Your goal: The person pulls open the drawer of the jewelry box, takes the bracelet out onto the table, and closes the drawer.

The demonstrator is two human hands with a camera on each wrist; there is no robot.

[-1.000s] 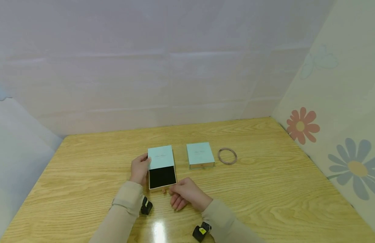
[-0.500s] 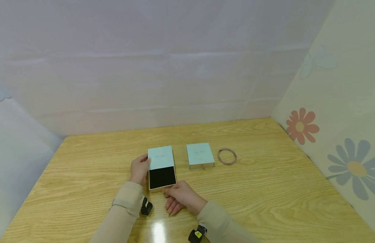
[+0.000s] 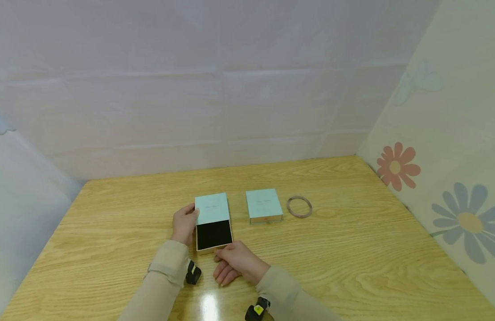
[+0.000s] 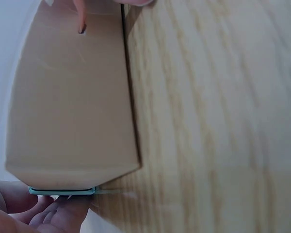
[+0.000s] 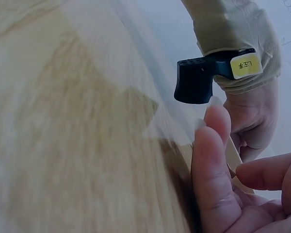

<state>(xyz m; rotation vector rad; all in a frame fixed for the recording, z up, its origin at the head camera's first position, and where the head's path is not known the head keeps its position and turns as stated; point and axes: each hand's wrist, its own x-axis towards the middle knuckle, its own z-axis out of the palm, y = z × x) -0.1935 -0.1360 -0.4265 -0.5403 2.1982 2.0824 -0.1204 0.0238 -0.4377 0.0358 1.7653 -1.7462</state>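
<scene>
A pale turquoise drawer box (image 3: 212,208) lies on the table with its black-lined drawer (image 3: 206,251) pulled part way out towards me. My left hand (image 3: 184,224) grips the box's sleeve from the left side. At the drawer's front, my right hand (image 3: 239,263) pinches the small ribbon pull, which the hand hides in the head view. The left wrist view shows that orange ribbon (image 4: 80,17) coming out of a slot in the drawer front. In the right wrist view, the right hand's fingertips (image 5: 211,150) are close against the drawer front.
A second turquoise box (image 3: 264,204), closed, stands just right of the first. Further right lies a thin pinkish-brown bangle (image 3: 300,216) on the wooden table (image 3: 351,249). Cloth-covered walls rise behind the table and along its sides.
My right hand has slid left along the drawer front, from near its right corner to the ribbon pull. The left hand, both boxes and the bangle have stayed in place.
</scene>
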